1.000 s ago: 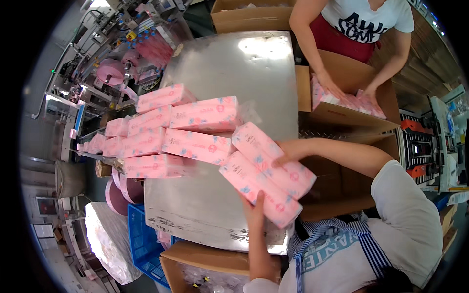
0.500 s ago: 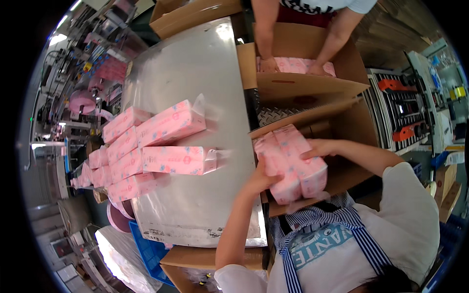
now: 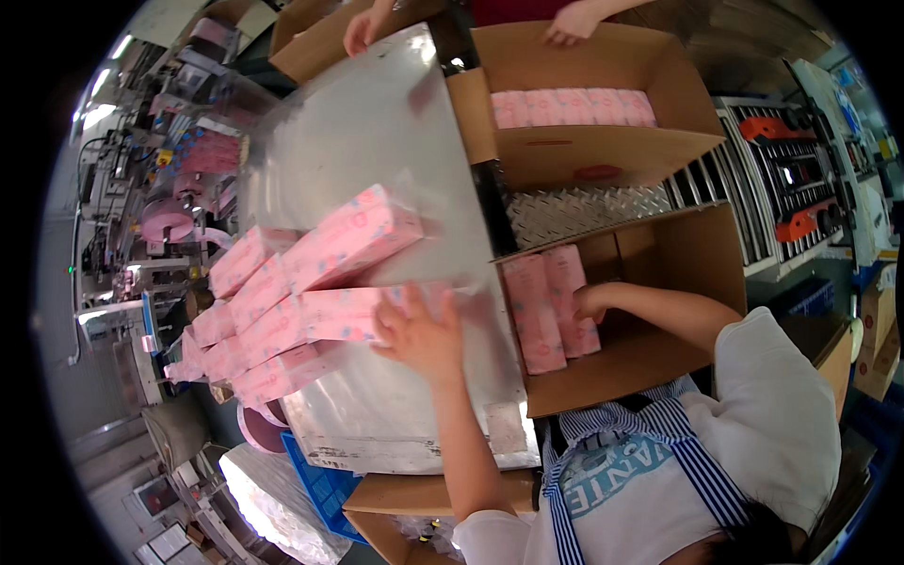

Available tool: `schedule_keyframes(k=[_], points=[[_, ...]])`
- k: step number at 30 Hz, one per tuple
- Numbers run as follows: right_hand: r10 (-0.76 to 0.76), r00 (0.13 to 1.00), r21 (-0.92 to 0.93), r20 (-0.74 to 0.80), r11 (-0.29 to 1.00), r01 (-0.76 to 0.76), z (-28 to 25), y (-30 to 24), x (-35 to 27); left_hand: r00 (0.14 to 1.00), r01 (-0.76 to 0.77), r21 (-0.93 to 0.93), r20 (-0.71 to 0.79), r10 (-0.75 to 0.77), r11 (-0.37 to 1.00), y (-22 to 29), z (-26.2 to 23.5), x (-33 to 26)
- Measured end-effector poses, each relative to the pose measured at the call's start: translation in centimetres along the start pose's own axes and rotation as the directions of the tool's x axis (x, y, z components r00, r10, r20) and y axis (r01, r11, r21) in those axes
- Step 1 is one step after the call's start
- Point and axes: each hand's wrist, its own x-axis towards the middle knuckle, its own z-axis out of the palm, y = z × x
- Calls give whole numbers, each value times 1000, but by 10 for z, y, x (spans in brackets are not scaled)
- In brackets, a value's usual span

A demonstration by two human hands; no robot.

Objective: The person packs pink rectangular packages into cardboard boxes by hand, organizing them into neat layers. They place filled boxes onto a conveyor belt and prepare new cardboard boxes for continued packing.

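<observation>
The left hand (image 3: 419, 334) lies open with spread fingers on a pink pack (image 3: 353, 314) on the shiny tabletop (image 3: 377, 141). The right hand (image 3: 593, 303) is down in the cardboard box (image 3: 678, 273), pressing on the pink packs (image 3: 551, 306) standing there, and I cannot tell how far open it is.

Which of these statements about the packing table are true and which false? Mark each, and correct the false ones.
1. The left hand rests on a pink pack on the metal table. True.
2. The right hand is on the table. False: it reaches into the near cardboard box, beside the upright pink packs.
3. The far box is empty. False: a row of pink packs lies in it.
4. Another person's hands touch the far box's rim. True.
</observation>
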Motion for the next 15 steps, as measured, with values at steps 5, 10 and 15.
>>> schedule_keyframes(k=[5,10,15], points=[[-597,577,-159,-557,758,632,-114,-207,-74,994,-51,-119,91,62,992,-60,0,-13],[-709,242,-744,-662,661,-98,-201,-274,-1,988,-71,-387,101,118,919,-71,3,-19],[-484,595,-612,-641,791,-16,-172,-304,-8,941,262,-90,-198,-275,961,-177,43,24]])
